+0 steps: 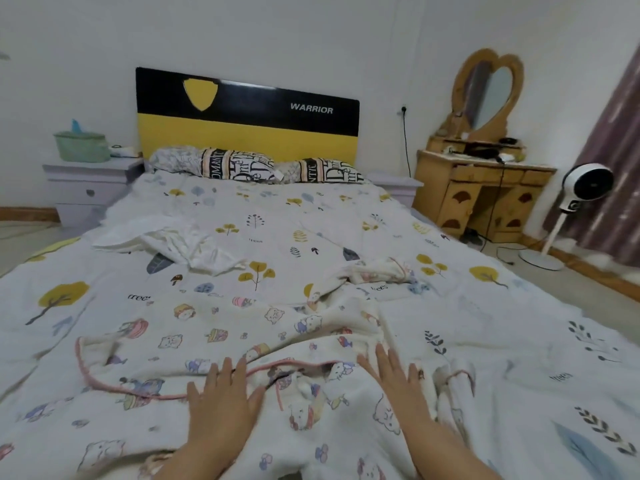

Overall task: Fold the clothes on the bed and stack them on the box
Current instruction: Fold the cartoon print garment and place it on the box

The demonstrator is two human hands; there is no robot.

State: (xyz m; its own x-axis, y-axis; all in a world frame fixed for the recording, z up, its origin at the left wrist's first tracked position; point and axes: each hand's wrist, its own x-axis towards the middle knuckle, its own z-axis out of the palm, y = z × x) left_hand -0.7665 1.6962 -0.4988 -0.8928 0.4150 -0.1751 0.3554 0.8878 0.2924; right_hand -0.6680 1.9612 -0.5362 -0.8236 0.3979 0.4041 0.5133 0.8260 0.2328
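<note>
Two hands (221,400) (398,386), two garments (214,341) (180,242), two pillows (214,162) (329,170), two nightstands (90,185) (398,187), one fan (585,183), one mirror (488,91).

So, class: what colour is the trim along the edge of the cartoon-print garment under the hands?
Pink trim, on a white cartoon-print garment; seen in the head view.

We see both forearms cut off by the bottom edge, and the cartoon-print garment (242,341) runs out of view there too. Its shape is lost in folds. The bed (485,323) is cropped at both sides. Items on the dresser (481,188) are too small to identify.
</note>
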